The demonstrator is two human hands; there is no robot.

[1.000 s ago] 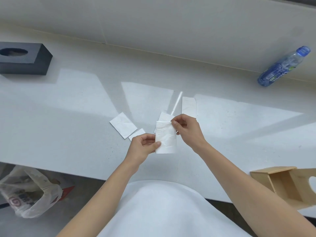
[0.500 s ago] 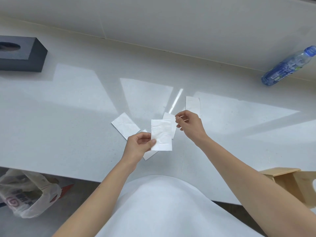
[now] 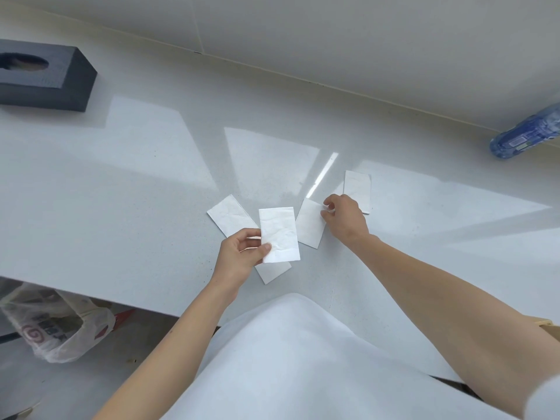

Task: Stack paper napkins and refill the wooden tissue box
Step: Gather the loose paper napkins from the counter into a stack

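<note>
A folded napkin (image 3: 280, 234) is pinched at its lower edge by the left hand (image 3: 242, 253) at frame centre. The right hand (image 3: 344, 218) is curled onto a second napkin (image 3: 309, 223) lying flat; whether it is gripped cannot be told. Other napkins (image 3: 231, 215) lie around. The thin sheet could slide or crumple under a poor pinch. Only a corner of the wooden box (image 3: 548, 327) shows, at the right edge. No writing is legible on the bottle (image 3: 525, 136) or the bag (image 3: 57, 327).

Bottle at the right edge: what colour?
Blue, clear plastic with a blue label; the bottle shows only in the head view, partly cut off.
</note>
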